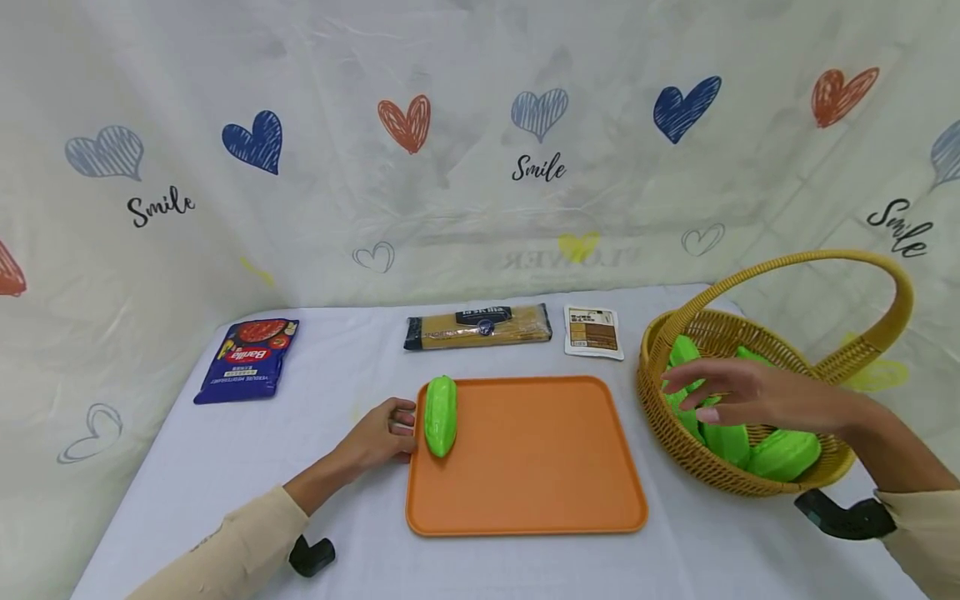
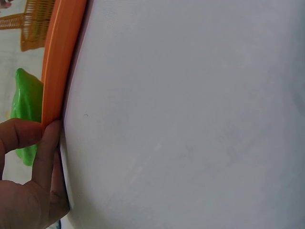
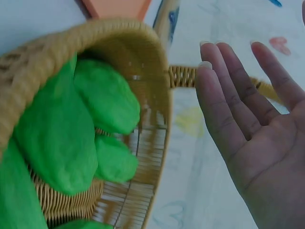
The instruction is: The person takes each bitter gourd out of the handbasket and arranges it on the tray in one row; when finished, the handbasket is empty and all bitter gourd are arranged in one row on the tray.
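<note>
Left grip (image 1: 381, 437) pinches the tray (image 1: 525, 458) rim; right grip (image 1: 750, 394) spread, empty, above the basket (image 1: 663, 429). Best: left steadies rim; right lowers clear of the handle (image 1: 903, 302), wraps one vegetable mid-body, lifts without dragging others. Tray's green vegetable (image 1: 440, 417) at left grip's 3 o'clock, just beside; basket's green vegetables (image 1: 786, 456) below right grip, 5 to 11 o'clock.

High on the head, the wide view looks forward and down over the tabletop (image 1: 337, 367), backdrop (image 1: 465, 208) beyond! Left wrist sits close, tray (image 1: 525, 458) edge running up frame left, basket (image 1: 693, 460) farther off. Right wrist peers into that basket up close! All three share basket and tray.
</note>
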{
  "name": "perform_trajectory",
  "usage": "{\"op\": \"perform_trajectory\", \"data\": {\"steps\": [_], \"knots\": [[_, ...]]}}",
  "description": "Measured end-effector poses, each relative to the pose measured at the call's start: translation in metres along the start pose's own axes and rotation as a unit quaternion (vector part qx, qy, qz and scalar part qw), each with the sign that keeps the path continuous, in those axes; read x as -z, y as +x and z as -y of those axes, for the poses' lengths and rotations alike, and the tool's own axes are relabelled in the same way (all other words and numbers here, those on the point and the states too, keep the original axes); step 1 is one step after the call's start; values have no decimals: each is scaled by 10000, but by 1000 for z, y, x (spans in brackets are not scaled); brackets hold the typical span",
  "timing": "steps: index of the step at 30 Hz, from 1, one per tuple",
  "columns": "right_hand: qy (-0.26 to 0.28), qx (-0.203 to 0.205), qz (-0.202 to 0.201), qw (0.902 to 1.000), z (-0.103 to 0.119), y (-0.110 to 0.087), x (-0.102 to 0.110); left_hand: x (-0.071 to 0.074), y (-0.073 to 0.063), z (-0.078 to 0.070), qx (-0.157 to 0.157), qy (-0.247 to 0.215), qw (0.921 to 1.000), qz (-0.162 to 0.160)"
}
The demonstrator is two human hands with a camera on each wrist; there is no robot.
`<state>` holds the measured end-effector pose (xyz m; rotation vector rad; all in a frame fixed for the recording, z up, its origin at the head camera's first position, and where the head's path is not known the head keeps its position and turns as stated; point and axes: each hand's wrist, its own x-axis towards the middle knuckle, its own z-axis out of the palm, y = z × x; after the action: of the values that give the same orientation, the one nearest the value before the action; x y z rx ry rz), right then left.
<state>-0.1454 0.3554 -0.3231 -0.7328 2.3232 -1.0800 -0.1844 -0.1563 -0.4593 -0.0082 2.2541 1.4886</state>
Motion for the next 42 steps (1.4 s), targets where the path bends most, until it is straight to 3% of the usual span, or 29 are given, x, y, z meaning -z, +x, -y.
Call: {"op": "perform_trajectory", "data": {"steps": [5, 10, 18, 29, 42], "knots": [[-196, -429, -272, 9985, -14, -11, 15, 0, 1, 0, 145, 43, 9999, -69], [-717, -998, -661, 9902, -27, -11, 28, -1, 1, -1, 191, 51, 9998, -96], [-1156, -1222, -1031, 9803, -39, -1, 49, 1, 0, -2, 115, -64, 9999, 8], [-635, -1561, -792, 9825, -55, 27, 70, 2, -2, -2, -60, -224, 9996, 168], [-794, -1935, -618, 9759, -76, 48, 76, 2, -1, 0, -61, -240, 9996, 150]]}}
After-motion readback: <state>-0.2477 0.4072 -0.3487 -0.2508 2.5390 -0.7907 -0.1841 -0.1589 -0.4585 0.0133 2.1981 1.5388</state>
